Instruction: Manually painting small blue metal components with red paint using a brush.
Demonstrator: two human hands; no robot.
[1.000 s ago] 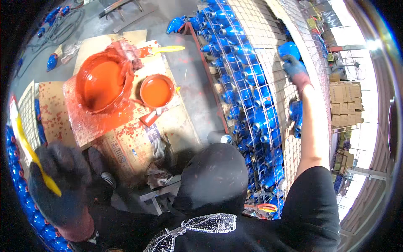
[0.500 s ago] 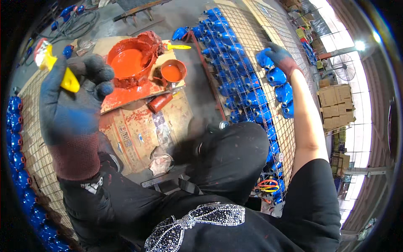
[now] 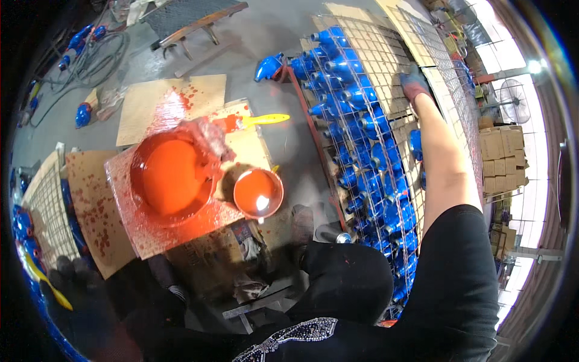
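Note:
My left hand [image 3: 75,292], in a dark glove and in shadow at the lower left, holds a paintbrush by its yellow handle [image 3: 45,281]. My right arm stretches far forward over a wire mesh rack [image 3: 386,66]. At its end the gloved right hand [image 3: 414,85] is small and foreshortened, and I cannot make out its fingers or anything in them. Blue rounded metal castings [image 3: 416,145] stand beside that forearm, partly hidden by it. Many more blue castings [image 3: 368,123] crowd in rows along the rack's left side.
A large basin of orange-red paint [image 3: 172,175] and a smaller paint pot [image 3: 258,192] stand on a paint-smeared board in front of me. A second yellow-handled brush [image 3: 265,119] lies behind the pot. Cardboard [image 3: 99,208] covers floor to the left. A low bench [image 3: 199,24] stands farther off.
My right hand has reached farther forward, away from the blue castings it was touching. My left hand has dropped lower and leftward with the paintbrush. The view has shifted.

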